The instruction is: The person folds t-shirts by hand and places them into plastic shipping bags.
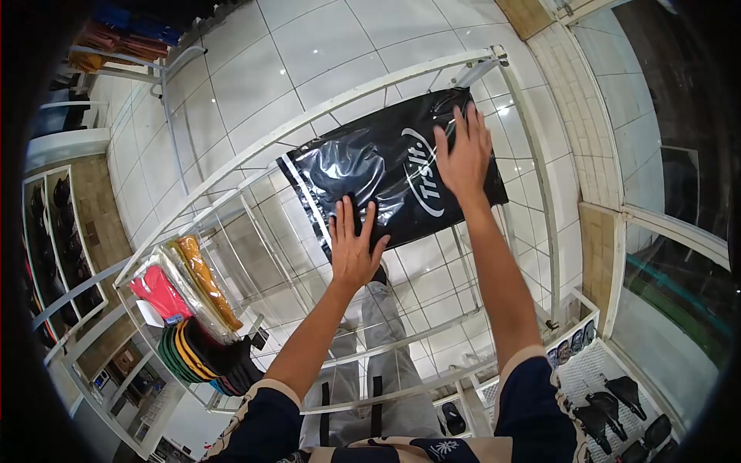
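On the glass top of a white-framed counter [370, 85], in a shop with a pale tiled floor, a black plastic bag [386, 174] with white lettering lies flat, and I press it with both palms, fingers spread: my left hand [353, 247] on its near edge, my right hand [465, 154] on its far right part. Through the glass I see my grey trousers [386, 339], and at the left end folded clothes [189, 324] in red, orange and dark colours are stacked. The bag's lettering is partly covered by my right hand, so I cannot read it whole, and the shelves [65, 239] at far left are too dim to make out.
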The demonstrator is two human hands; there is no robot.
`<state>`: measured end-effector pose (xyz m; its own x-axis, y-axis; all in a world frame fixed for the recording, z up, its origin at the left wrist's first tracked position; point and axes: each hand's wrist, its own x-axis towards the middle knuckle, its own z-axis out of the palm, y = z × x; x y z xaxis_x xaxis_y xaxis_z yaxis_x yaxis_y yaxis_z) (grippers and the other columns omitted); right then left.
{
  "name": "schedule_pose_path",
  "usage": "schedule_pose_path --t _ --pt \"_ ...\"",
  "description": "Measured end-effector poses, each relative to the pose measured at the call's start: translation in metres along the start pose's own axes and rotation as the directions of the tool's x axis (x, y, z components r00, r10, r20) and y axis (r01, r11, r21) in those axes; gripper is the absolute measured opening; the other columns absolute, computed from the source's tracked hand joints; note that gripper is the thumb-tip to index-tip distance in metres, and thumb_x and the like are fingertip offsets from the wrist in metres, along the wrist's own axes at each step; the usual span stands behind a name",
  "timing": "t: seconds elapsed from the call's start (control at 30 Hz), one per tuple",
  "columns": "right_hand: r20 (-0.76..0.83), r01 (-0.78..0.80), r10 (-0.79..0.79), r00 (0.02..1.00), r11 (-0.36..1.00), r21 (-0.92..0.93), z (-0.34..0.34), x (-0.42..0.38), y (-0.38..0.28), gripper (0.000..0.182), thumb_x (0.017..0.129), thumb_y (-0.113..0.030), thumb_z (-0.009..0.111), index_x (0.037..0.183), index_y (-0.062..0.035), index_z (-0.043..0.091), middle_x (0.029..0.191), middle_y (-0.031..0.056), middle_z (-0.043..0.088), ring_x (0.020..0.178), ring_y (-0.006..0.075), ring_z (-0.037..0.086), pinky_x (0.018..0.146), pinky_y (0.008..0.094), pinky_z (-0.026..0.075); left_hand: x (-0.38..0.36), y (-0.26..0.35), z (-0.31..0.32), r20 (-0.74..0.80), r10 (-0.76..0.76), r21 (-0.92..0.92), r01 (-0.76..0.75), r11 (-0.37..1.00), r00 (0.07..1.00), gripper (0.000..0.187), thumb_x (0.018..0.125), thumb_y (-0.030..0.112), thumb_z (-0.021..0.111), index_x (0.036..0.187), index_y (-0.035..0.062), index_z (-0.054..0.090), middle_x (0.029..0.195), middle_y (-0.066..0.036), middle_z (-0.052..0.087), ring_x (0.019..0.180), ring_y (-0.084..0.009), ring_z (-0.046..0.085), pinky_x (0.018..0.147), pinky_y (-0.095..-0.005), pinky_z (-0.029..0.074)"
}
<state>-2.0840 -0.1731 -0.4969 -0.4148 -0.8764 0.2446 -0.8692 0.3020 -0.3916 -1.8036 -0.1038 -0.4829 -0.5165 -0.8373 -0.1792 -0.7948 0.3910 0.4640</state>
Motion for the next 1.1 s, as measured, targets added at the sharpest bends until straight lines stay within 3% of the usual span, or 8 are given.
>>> schedule_pose_path --t 0.13,0.23,0.37,0.53,0.63,0.67,0.87,1.1 --pt "-0.029 -0.07 0.07 0.997 0.998 0.008 -0.023 -0.077 -0.004 0.058 0.101 -0.038 0.059 0.149 -0.0073 0.052 0.161 0.0241 0.038 0.146 0.049 0.034 0.117 0.0619 0.027 0.002 0.0 0.007 0.061 0.029 -0.008 -0.029 1.0 0.998 0.072 0.101 0.048 0.059 0.162 0.0195 0.035 0.169 -0.029 0.011 0.156 -0.0475 0.013 0.121 -0.0641 0.019" --pt "0.176 -0.066 0.085 0.981 0.992 -0.108 -0.015 -0.102 0.0 0.062 0.102 -0.043 0.056 0.157 -0.0156 0.045 0.165 0.0243 0.03 0.148 0.0508 0.03 0.117 0.0668 0.023 0.005 0.001 0.013 0.073 0.012 0.004 -0.013 1.0 0.997 0.072 0.1 0.047 0.059 0.162 0.0179 0.035 0.169 -0.029 0.012 0.156 -0.0471 0.014 0.12 -0.0644 0.02" --pt "0.107 -0.068 0.078 0.991 0.994 -0.089 -0.021 -0.108 -0.004 0.063 0.101 -0.041 0.058 0.155 -0.01 0.046 0.164 0.0253 0.03 0.148 0.0506 0.029 0.118 0.0634 0.024 0.001 0.005 0.014 0.006 0.002 -0.031 -0.002 1.0 1.0 0.073 0.1 0.044 0.061 0.162 0.016 0.034 0.169 -0.028 0.012 0.156 -0.0467 0.014 0.12 -0.0641 0.02" --pt "-0.059 -0.13 0.131 0.99 0.991 0.02 -0.038 -0.164 -0.02 0.062 0.099 -0.033 0.063 0.152 -0.0051 0.049 0.156 0.0272 0.041 0.14 0.047 0.041 0.114 0.0562 0.033 -0.019 0.013 0.014 -0.183 0.152 -0.046 -0.163 0.986 0.971 0.058 0.092 0.028 0.073 0.145 0.0113 0.057 0.14 -0.021 0.051 0.131 -0.0405 0.048 0.114 -0.0579 0.032" --pt "0.193 -0.139 0.145 0.971 0.989 -0.042 -0.033 -0.189 -0.025 0.06 0.1 -0.034 0.062 0.151 -0.0047 0.05 0.154 0.0276 0.043 0.14 0.0465 0.042 0.113 0.0557 0.034 -0.025 0.015 0.014 -0.067 0.184 -0.035 -0.186 0.982 0.981 0.059 0.093 0.029 0.072 0.146 0.0101 0.055 0.142 -0.021 0.052 0.132 -0.0388 0.049 0.115 -0.0577 0.032" --pt "0.182 -0.13 0.136 0.974 0.99 -0.047 -0.031 -0.194 -0.027 0.062 0.1 -0.035 0.063 0.152 -0.0035 0.049 0.155 0.028 0.041 0.141 0.0464 0.04 0.113 0.0552 0.034 -0.028 0.016 0.013 -0.073 0.184 -0.032 -0.187 0.982 0.98 0.059 0.093 0.029 0.072 0.146 0.0101 0.055 0.142 -0.021 0.052 0.132 -0.0388 0.049 0.115 -0.0577 0.032" --pt "0.038 -0.137 0.133 0.99 0.982 0.133 -0.076 -0.211 -0.075 0.068 0.097 -0.027 0.067 0.155 -0.0022 0.043 0.156 0.0312 0.037 0.14 0.0485 0.039 0.114 0.0567 0.033 -0.061 0.036 -0.036 -0.163 0.068 -0.214 -0.103 0.971 0.984 0.061 0.098 0.032 0.066 0.15 0.004 0.049 0.146 -0.028 0.048 0.135 -0.0436 0.045 0.115 -0.0537 0.034" --pt "0.317 -0.221 0.125 0.94 0.932 0.287 -0.141 -0.275 -0.16 0.065 0.089 -0.016 0.071 0.149 -0.0039 0.049 0.153 0.0328 0.037 0.139 0.0502 0.039 0.116 0.0556 0.033 -0.181 0.031 -0.124 -0.08 -0.171 -0.407 0.124 0.905 0.982 0.069 0.099 0.037 0.065 0.155 0.0038 0.042 0.149 -0.032 0.046 0.134 -0.0501 0.048 0.114 -0.0535 0.037"
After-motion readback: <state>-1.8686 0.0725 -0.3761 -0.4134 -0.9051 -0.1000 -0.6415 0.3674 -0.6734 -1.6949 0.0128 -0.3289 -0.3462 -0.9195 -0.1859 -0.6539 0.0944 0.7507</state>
